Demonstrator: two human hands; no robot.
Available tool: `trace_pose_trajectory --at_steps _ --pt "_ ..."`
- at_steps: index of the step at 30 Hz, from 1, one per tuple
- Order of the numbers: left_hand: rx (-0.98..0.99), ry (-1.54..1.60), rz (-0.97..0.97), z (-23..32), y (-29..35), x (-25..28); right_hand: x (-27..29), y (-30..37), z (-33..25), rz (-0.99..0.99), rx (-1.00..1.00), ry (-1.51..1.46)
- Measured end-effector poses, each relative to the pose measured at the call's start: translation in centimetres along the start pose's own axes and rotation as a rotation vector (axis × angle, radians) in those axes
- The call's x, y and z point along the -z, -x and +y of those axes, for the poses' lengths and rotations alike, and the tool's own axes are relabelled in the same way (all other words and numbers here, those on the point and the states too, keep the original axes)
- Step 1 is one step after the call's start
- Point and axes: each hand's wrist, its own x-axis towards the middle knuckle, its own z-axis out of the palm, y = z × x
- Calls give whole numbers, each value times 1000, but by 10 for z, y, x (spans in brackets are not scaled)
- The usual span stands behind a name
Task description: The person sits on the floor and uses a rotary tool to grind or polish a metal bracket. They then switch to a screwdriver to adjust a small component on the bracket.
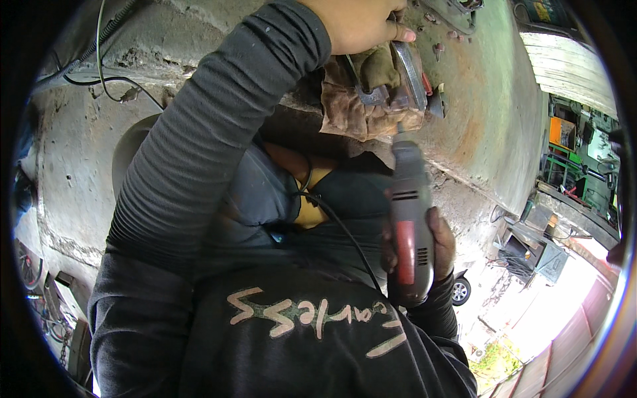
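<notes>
My right hand [440, 240] is wrapped round a grey and red electric die grinder [413, 219], its fingers darkened with grime. The tool's slim tip points away from me, close to the near edge of a crumpled brown cloth [371, 125]. On that cloth rest a grey metal bar [411, 76] and an angled metal piece [371, 95], with a dirty olive rag [378, 66] between them. My left hand [361, 25] reaches across at the top, fingers bent and thumb near the bar's far end. The frame's edge partly cuts off its fingers, and what they grip is hidden.
A black cable [345, 232] runs over my lap towards the grinder. Small reddish bits [438, 51] lie on the worn concrete ledge [478, 99] beyond the cloth. Wires [99, 56] hang at the upper left. Metal boxes [531, 249] and a car wheel [460, 290] stand at the right.
</notes>
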Motion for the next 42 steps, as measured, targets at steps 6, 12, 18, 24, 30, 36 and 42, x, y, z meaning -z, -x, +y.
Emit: trace_pose_trajectory --at_steps 6,12,18,24,30,36,42 --pt "1 32 -10 -1 0 2 2 -5 -4 -8 1 3" --pt "43 -69 2 3 0 -3 0 -12 -8 -15 -8 -23" --pt "19 103 -46 -5 -3 2 -4 -14 -11 -20 19 44" --pt "31 0 21 3 5 1 -7 -16 -12 -54 -46 16" --pt "24 34 -1 3 3 4 -8 -17 -14 -30 -18 38" --pt "18 27 3 3 6 4 -9 -18 -14 -20 -16 -11" --pt "14 87 -1 -1 3 3 -7 -19 -15 -120 -17 -205"
